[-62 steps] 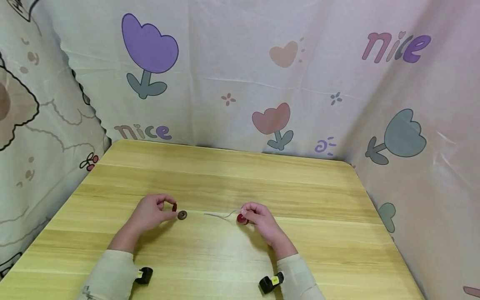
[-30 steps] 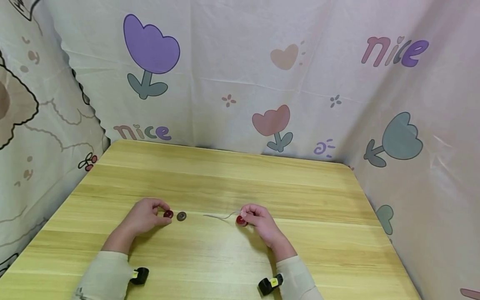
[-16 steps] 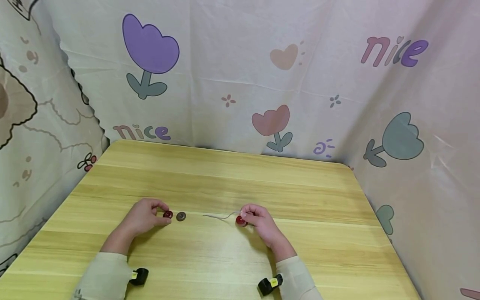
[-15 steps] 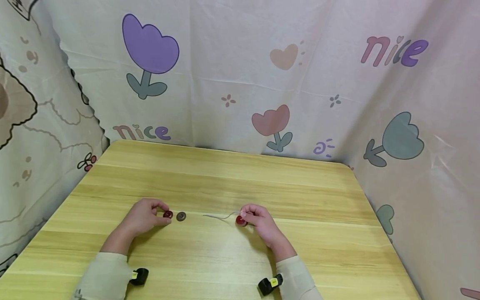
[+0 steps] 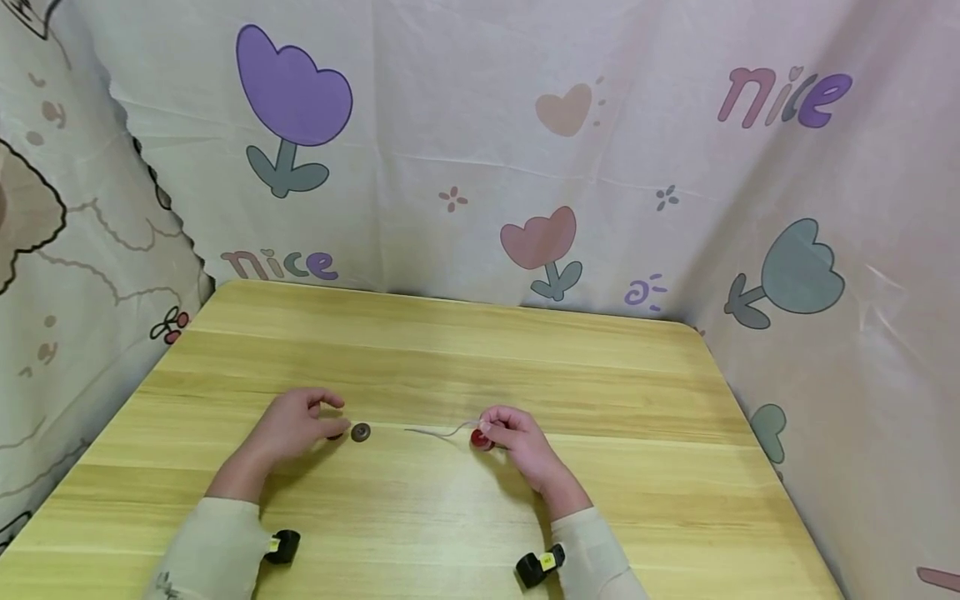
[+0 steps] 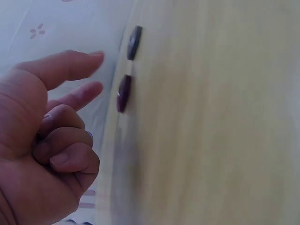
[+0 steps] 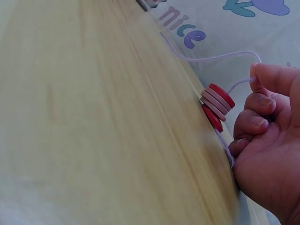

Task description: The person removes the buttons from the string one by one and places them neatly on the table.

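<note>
My left hand [image 5: 294, 423] hovers over the table with thumb and index finger apart, holding nothing. Just beneath it in the head view lies a dark red button [image 6: 123, 93], mostly covered there by the thumb. A brown button [image 5: 361, 432] lies flat just to its right. My right hand [image 5: 517, 433] pinches a thin pale string [image 7: 206, 59] between thumb and index finger, its free end trailing left. Red and pink buttons [image 7: 218, 101] are threaded on this string in a stack, hanging below the pinch close to the tabletop.
The wooden table [image 5: 420, 525] extends to a rounded back edge. A printed curtain [image 5: 442, 100] hangs behind it and at both sides. Black wrist cameras are strapped to the left sleeve [image 5: 213, 550] and the right sleeve [image 5: 596, 550].
My left hand first held the dark red button on edge, then laid it flat left of the brown one, and now has let go and risen slightly. My right hand has stayed in place.
</note>
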### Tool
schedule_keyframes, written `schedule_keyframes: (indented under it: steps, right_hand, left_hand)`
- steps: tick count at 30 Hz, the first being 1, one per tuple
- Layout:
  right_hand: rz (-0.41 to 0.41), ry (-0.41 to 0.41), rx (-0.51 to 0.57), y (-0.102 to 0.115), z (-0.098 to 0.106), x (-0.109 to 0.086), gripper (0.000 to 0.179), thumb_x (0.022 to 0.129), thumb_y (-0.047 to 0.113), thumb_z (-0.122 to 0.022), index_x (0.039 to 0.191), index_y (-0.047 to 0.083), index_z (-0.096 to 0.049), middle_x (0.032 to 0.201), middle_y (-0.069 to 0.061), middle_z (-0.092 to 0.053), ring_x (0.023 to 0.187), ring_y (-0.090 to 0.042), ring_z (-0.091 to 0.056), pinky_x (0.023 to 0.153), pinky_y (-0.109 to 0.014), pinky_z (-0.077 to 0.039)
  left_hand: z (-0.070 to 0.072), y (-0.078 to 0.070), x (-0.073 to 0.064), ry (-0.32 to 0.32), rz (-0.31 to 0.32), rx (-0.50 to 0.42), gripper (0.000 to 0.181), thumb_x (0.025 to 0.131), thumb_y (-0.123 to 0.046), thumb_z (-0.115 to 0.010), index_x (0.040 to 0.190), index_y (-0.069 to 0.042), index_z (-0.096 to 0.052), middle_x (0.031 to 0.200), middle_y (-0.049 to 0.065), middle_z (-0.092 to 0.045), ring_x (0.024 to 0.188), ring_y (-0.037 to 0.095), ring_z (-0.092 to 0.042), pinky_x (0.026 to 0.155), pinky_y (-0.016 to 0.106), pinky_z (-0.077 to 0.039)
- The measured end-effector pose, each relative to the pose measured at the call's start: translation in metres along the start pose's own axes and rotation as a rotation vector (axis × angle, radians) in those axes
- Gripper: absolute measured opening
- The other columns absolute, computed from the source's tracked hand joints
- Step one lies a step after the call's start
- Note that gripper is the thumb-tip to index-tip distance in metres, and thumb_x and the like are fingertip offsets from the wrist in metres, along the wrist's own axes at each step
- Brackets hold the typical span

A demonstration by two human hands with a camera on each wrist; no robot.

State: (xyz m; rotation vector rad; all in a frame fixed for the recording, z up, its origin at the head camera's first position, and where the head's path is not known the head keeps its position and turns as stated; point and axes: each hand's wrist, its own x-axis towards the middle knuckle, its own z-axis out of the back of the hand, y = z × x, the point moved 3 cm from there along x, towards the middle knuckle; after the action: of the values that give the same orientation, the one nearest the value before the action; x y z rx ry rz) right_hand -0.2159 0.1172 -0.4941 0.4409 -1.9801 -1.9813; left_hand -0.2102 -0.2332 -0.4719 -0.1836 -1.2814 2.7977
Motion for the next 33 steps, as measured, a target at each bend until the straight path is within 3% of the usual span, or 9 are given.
schedule_keyframes:
  steps: [7,16,22,33]
  right_hand:
    - [-0.006,-0.01,0.012,0.001,0.0,-0.001,0.026,0.1,0.011,-0.058,0.102,-0.015,-0.059,0.091,-0.019,-0.064,0.084,-0.025,-0.061,0.08,-0.036,-0.05]
    - [-0.005,-0.019,0.017,0.0,0.001,-0.003,0.025,0.1,0.009,-0.058,0.102,-0.015,-0.059,0.091,-0.019,-0.063,0.084,-0.024,-0.062,0.081,-0.036,-0.05]
    - [0.004,-0.016,0.017,0.001,0.0,-0.001,0.025,0.1,0.01,-0.058,0.102,-0.015,-0.06,0.09,-0.018,-0.063,0.083,-0.023,-0.061,0.079,-0.034,-0.05]
    - [0.011,-0.018,0.016,0.0,0.0,0.0,0.027,0.099,0.009,-0.058,0.101,-0.017,-0.058,0.088,-0.02,-0.062,0.081,-0.023,-0.06,0.077,-0.034,-0.05]
  left_hand:
    - [0.002,-0.022,0.011,-0.047,-0.071,0.008,0.03,0.094,-0.025,-0.071,0.115,-0.003,-0.069,0.059,-0.002,-0.032,0.048,0.015,-0.031,0.05,0.033,-0.033]
    - [-0.003,-0.047,0.019,-0.029,-0.117,-0.04,0.028,0.095,-0.022,-0.07,0.114,-0.002,-0.068,0.057,-0.003,-0.029,0.045,0.014,-0.029,0.048,0.032,-0.034]
    - [-0.019,-0.058,0.025,0.022,-0.12,-0.121,0.03,0.095,-0.021,-0.07,0.117,-0.001,-0.067,0.058,-0.004,-0.026,0.042,0.012,-0.025,0.041,0.029,-0.03]
    - [-0.054,-0.086,0.033,0.066,-0.154,-0.136,0.026,0.093,-0.02,-0.072,0.113,-0.003,-0.07,0.056,-0.003,-0.028,0.045,0.013,-0.026,0.045,0.029,-0.031]
